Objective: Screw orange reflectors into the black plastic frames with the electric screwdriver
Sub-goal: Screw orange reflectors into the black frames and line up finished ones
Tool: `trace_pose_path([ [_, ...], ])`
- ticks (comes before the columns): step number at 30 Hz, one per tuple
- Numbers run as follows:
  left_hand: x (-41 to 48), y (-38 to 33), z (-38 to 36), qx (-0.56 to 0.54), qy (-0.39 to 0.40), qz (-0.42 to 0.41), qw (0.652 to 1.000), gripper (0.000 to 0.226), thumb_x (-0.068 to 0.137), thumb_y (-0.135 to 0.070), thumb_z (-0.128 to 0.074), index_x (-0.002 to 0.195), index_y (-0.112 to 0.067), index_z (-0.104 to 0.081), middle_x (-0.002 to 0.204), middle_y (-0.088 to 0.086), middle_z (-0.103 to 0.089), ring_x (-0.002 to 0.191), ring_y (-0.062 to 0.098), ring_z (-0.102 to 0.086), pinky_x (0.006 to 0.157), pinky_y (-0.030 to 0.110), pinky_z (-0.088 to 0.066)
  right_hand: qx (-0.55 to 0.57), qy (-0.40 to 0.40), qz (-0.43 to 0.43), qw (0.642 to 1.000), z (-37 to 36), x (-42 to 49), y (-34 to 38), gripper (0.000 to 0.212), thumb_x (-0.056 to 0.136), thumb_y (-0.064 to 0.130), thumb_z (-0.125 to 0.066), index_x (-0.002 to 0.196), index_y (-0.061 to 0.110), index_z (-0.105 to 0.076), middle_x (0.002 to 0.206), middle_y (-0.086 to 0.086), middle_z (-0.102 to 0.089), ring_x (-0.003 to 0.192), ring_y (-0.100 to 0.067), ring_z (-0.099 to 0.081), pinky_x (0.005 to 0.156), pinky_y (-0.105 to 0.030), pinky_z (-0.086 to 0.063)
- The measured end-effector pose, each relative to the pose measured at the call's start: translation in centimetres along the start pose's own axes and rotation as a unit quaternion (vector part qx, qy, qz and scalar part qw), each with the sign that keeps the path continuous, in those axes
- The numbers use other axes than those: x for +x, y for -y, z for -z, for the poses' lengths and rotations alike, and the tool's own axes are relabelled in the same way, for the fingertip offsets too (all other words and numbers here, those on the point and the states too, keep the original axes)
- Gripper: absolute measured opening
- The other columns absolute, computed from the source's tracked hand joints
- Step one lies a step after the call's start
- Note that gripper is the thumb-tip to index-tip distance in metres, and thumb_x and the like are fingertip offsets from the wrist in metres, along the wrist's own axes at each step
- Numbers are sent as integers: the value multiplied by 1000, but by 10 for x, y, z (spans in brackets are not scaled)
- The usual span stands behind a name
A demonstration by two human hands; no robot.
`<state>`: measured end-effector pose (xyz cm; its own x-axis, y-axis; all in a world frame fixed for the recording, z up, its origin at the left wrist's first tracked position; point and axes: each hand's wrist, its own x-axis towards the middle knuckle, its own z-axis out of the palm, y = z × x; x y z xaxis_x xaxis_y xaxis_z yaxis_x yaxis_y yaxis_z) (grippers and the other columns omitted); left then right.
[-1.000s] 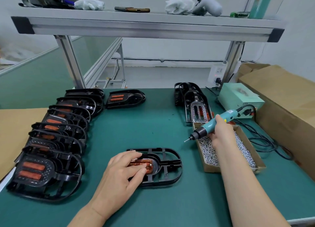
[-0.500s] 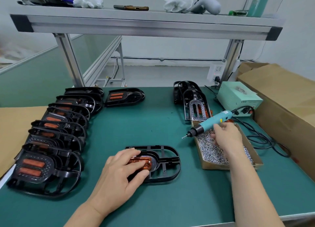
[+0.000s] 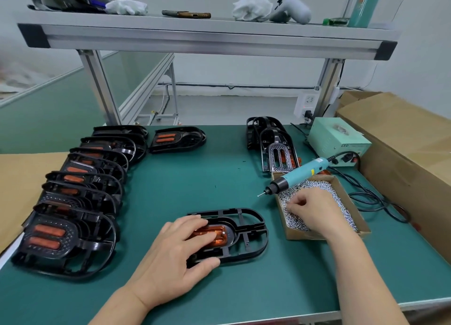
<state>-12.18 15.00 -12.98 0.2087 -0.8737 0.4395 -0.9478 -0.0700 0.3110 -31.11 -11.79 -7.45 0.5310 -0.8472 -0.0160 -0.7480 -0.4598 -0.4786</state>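
Note:
A black plastic frame [image 3: 246, 234] lies flat on the green mat at centre front, with an orange reflector [image 3: 220, 235] seated in its left half. My left hand [image 3: 180, 249] presses flat fingers on the reflector, and its thumb lies against the frame's near edge. The teal electric screwdriver [image 3: 300, 174] lies slanted over the far left corner of the cardboard screw box [image 3: 305, 234], tip pointing left. My right hand [image 3: 314, 210] is down in the box just below the screwdriver. Its fingertips pinch together among the small silver screws [image 3: 341, 202].
Several finished frames with reflectors [image 3: 73, 193] overlap in a row along the left, one more [image 3: 177, 139] at the back. Bare frames [image 3: 273, 144] stand behind the box. A pale green power supply [image 3: 339, 139], its cables [image 3: 371, 198] and a large carton [image 3: 410, 139] fill the right.
My right hand has dropped from the screwdriver's body into the screw box. The screwdriver has sunk a little toward the box. My left hand stays on the reflector.

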Motion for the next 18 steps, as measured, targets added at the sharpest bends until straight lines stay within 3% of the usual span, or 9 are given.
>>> trace_pose_path([
  [3,3,-1,4,-21,-31,12,999,47,94,-62,-51,118,-27,-73,128,-9,-62,126,15,-52,100,41,-42,4,-30,-5,1000,6,-1,-2,22,90,27,-72,69,21,-72,63,7,-63,62,-8,-55,51,-24,-36],
  [6,11,-5,12,-64,-65,50,995,41,94,-55,-55,109,-24,-77,120,-11,-64,117,11,-56,97,41,-46,0,-53,-9,999,7,-1,-2,42,93,33,-67,57,12,-60,52,0,-54,55,-19,-50,49,-30,-31],
  [10,38,-17,26,-130,-101,114,980,16,89,-35,-68,93,-25,-80,97,-20,-69,97,3,-63,90,28,-48,99,-100,-1,990,10,-6,8,37,98,33,-60,68,13,-67,60,0,-63,58,-17,-52,53,-30,-35],
  [12,48,-25,30,-171,-99,142,970,9,87,-19,-75,90,-26,-81,87,-21,-70,89,4,-65,85,21,-48,254,-70,12,965,9,-13,25,37,99,32,-60,67,16,-68,56,7,-61,51,-9,-47,51,-27,-33],
  [14,57,-35,33,-236,-94,171,952,18,85,-11,-77,87,-29,-80,86,-19,-70,83,6,-64,79,13,-45,406,0,18,914,3,-24,48,39,99,32,-62,63,16,-68,51,8,-54,43,-6,-38,43,-18,-29],
  [18,73,-55,34,-354,-106,208,906,27,83,-11,-78,86,-38,-78,86,-12,-72,77,6,-66,75,16,-48,513,96,33,852,-18,-46,92,43,97,34,-63,56,20,-67,49,6,-46,38,-5,-30,36,-15,-23],
])
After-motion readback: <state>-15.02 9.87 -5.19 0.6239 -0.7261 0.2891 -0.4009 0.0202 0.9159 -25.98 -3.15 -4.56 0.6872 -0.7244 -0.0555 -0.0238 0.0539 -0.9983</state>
